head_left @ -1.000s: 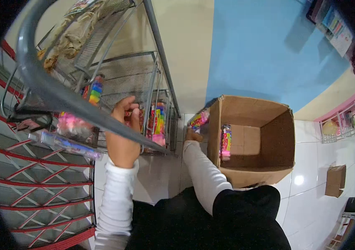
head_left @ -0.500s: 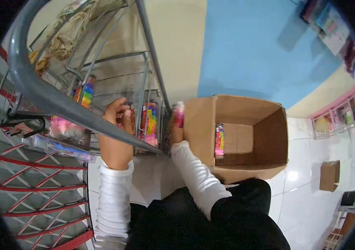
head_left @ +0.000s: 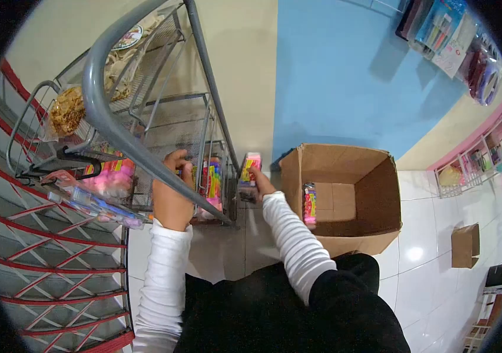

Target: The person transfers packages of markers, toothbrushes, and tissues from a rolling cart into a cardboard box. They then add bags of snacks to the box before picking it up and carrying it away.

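My right hand (head_left: 262, 183) is closed on a small packet with a pink-and-yellow label (head_left: 251, 162), held between the rack and the box. Behind the slanted tube of the grey wire rack (head_left: 136, 147) is my left hand (head_left: 174, 200), its fingers curled but apart from the thumb. I see nothing clearly gripped in it. Beside its fingertips, rainbow-coloured packets (head_left: 212, 179) stand in a mesh basket. A similar colourful packet (head_left: 310, 203) lies against the left inner wall of the open cardboard box (head_left: 374, 194).
Pink packets (head_left: 109, 176) and pens in clear packaging (head_left: 95, 206) sit at the rack's left. A red-and-grey folding gate (head_left: 56, 265) is at lower left. A smaller cardboard box (head_left: 466, 246) stands on the white tiles, and packaged goods (head_left: 445, 35) hang upper right.
My right hand has moved slightly right and the packet in it shows more fully. My left hand stays by the basket. The view has shifted a little.
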`<act>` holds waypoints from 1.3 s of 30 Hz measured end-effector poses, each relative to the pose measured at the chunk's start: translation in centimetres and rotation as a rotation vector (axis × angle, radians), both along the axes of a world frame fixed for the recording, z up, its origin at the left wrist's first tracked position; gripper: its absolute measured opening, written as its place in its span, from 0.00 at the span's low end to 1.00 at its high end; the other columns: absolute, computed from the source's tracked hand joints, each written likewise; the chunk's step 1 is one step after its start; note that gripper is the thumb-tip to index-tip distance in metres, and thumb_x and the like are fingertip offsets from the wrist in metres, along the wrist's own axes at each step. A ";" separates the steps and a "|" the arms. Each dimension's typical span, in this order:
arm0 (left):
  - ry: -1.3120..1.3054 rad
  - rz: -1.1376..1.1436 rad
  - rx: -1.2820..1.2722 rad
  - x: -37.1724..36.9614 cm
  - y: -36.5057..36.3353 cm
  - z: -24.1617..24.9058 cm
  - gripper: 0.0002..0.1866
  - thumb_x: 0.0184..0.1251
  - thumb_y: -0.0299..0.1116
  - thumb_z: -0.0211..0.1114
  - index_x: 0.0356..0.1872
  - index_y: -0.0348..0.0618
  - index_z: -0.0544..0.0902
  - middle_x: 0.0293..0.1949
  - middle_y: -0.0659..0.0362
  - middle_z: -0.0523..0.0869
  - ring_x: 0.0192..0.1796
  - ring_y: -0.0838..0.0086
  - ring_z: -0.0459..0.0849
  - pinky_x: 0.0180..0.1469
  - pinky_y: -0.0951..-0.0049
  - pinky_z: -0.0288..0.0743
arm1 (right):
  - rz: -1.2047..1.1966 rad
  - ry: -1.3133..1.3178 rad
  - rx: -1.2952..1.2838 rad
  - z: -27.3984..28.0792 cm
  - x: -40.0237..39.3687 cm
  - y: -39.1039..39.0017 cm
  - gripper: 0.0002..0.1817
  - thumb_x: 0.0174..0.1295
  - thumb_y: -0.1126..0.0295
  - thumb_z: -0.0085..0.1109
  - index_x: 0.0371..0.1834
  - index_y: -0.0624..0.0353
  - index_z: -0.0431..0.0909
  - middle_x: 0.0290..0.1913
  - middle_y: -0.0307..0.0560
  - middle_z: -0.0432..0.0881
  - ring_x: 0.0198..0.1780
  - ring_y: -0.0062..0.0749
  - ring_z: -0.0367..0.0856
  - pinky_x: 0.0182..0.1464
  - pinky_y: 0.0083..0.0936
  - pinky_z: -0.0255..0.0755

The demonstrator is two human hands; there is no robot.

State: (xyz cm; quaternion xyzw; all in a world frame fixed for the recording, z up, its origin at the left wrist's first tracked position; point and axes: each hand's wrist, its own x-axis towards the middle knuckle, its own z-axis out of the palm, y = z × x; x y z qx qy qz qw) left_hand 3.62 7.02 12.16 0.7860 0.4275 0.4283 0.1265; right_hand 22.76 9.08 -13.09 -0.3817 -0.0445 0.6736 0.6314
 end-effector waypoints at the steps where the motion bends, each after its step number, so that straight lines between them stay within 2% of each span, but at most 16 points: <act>1: -0.020 0.003 -0.033 0.0 -0.1 0.1 0.11 0.60 0.25 0.56 0.45 0.38 0.74 0.32 0.50 0.79 0.33 0.65 0.78 0.36 0.70 0.71 | 0.005 0.004 -0.008 0.7 0.4 -0.2 0.18 0.53 0.59 0.55 0.40 0.62 0.71 0.30 0.43 0.74 0.29 0.34 0.77 0.38 0.33 0.78; 3: -0.043 0.000 -0.076 0.1 -0.4 0.0 0.11 0.60 0.25 0.56 0.45 0.38 0.74 0.32 0.50 0.79 0.33 0.65 0.78 0.36 0.70 0.71 | 0.127 -0.165 0.020 3.1 1.2 -1.4 0.18 0.55 0.61 0.53 0.43 0.62 0.71 0.38 0.48 0.74 0.35 0.38 0.76 0.35 0.40 0.77; 9: -0.070 -0.063 -0.094 -0.1 -0.5 -0.2 0.11 0.62 0.29 0.55 0.45 0.38 0.74 0.32 0.52 0.79 0.33 0.67 0.77 0.37 0.71 0.70 | 0.229 0.074 0.219 15.7 10.3 -11.6 0.24 0.56 0.68 0.53 0.56 0.57 0.61 0.41 0.54 0.76 0.41 0.40 0.80 0.42 0.36 0.77; 11: -0.093 0.012 -0.142 -0.2 -0.2 -0.9 0.12 0.63 0.31 0.55 0.46 0.38 0.74 0.32 0.54 0.79 0.35 0.69 0.77 0.38 0.71 0.70 | 0.165 -0.300 0.155 16.2 16.0 -14.0 0.24 0.54 0.68 0.53 0.55 0.60 0.63 0.38 0.51 0.77 0.37 0.35 0.81 0.35 0.34 0.80; 15: -0.033 0.029 -0.109 0.3 -0.3 -0.1 0.12 0.63 0.29 0.56 0.46 0.38 0.74 0.33 0.54 0.79 0.36 0.71 0.77 0.41 0.71 0.70 | 0.349 -0.608 -0.487 9.5 22.9 -17.2 0.21 0.48 0.66 0.60 0.45 0.64 0.73 0.34 0.50 0.79 0.31 0.30 0.80 0.30 0.29 0.79; 17: 0.023 0.034 -0.097 0.0 -0.3 0.1 0.12 0.64 0.29 0.55 0.47 0.38 0.74 0.38 0.57 0.79 0.41 0.75 0.76 0.45 0.75 0.70 | 0.529 -0.875 -0.207 -2.5 27.6 -17.7 0.17 0.48 0.70 0.61 0.42 0.63 0.76 0.36 0.44 0.81 0.32 0.31 0.79 0.37 0.32 0.76; 18: -0.010 0.028 -0.117 0.0 -0.3 0.0 0.12 0.64 0.29 0.55 0.47 0.38 0.73 0.39 0.57 0.78 0.41 0.75 0.77 0.46 0.75 0.69 | 0.689 -0.873 -0.445 -3.1 27.6 -17.2 0.18 0.45 0.71 0.64 0.42 0.62 0.76 0.35 0.44 0.81 0.30 0.29 0.79 0.37 0.32 0.75; 19: -0.043 0.026 -0.137 -0.2 -0.2 -0.3 0.12 0.65 0.28 0.55 0.48 0.38 0.73 0.39 0.57 0.78 0.41 0.75 0.77 0.47 0.75 0.69 | 0.748 -1.128 -0.616 -11.8 30.8 -16.9 0.13 0.43 0.72 0.65 0.35 0.60 0.79 0.33 0.43 0.81 0.31 0.29 0.79 0.37 0.30 0.75; 21: -0.046 0.032 -0.115 -0.2 0.0 -0.6 0.13 0.64 0.28 0.54 0.49 0.37 0.72 0.40 0.56 0.78 0.42 0.74 0.77 0.47 0.75 0.69 | 0.961 -1.290 -0.777 -6.8 27.2 -15.8 0.09 0.39 0.70 0.68 0.26 0.58 0.81 0.28 0.41 0.82 0.29 0.29 0.79 0.33 0.29 0.75; 27: -0.080 0.100 -0.024 0.7 -0.4 -0.5 0.11 0.63 0.27 0.56 0.46 0.36 0.74 0.35 0.55 0.80 0.38 0.75 0.78 0.42 0.74 0.72 | 1.220 -2.048 0.268 -33.0 32.0 -17.7 0.09 0.44 0.63 0.61 0.19 0.57 0.78 0.21 0.47 0.79 0.24 0.33 0.79 0.27 0.31 0.73; 28: -0.084 0.097 -0.025 0.7 -0.3 -0.6 0.11 0.62 0.27 0.56 0.45 0.36 0.75 0.34 0.55 0.80 0.38 0.75 0.79 0.42 0.74 0.72 | 0.754 -1.517 -0.423 -18.4 24.8 -16.5 0.09 0.47 0.60 0.57 0.24 0.53 0.78 0.23 0.48 0.79 0.28 0.35 0.79 0.29 0.35 0.72; 30: -0.033 0.145 -0.048 0.6 -0.5 0.0 0.11 0.62 0.28 0.57 0.45 0.36 0.75 0.34 0.54 0.81 0.39 0.73 0.79 0.41 0.74 0.72 | 0.883 -1.573 -0.401 -11.0 22.8 -16.1 0.11 0.50 0.59 0.53 0.26 0.53 0.78 0.28 0.51 0.80 0.31 0.40 0.79 0.33 0.37 0.73; 33: 0.026 0.143 -0.017 0.2 -0.4 0.0 0.12 0.61 0.29 0.58 0.44 0.36 0.75 0.36 0.51 0.81 0.40 0.69 0.80 0.42 0.72 0.72 | 1.171 -1.720 -0.044 -13.4 24.2 -15.4 0.14 0.52 0.56 0.49 0.30 0.52 0.78 0.35 0.52 0.81 0.35 0.47 0.79 0.38 0.37 0.74; 35: 0.034 0.151 -0.010 0.1 -0.4 0.1 0.11 0.61 0.28 0.58 0.44 0.36 0.75 0.36 0.53 0.81 0.40 0.71 0.79 0.43 0.73 0.72 | 1.189 -1.813 -0.432 -14.3 25.3 -15.3 0.13 0.50 0.56 0.52 0.32 0.51 0.79 0.36 0.49 0.81 0.38 0.46 0.80 0.39 0.36 0.74; 37: 0.031 0.140 -0.003 0.2 -0.5 0.1 0.10 0.62 0.28 0.57 0.43 0.36 0.76 0.37 0.56 0.80 0.41 0.74 0.78 0.44 0.74 0.71 | 1.642 -2.214 0.246 -6.3 24.3 -13.6 0.14 0.48 0.58 0.56 0.32 0.55 0.80 0.36 0.53 0.81 0.42 0.45 0.80 0.40 0.38 0.74; 39: 0.011 0.108 -0.041 0.1 -0.6 0.0 0.11 0.62 0.28 0.57 0.44 0.34 0.75 0.37 0.55 0.80 0.41 0.72 0.78 0.45 0.73 0.71 | 1.199 -2.209 -0.424 -0.4 22.8 -12.0 0.13 0.48 0.60 0.56 0.31 0.57 0.80 0.36 0.57 0.80 0.41 0.47 0.80 0.39 0.40 0.73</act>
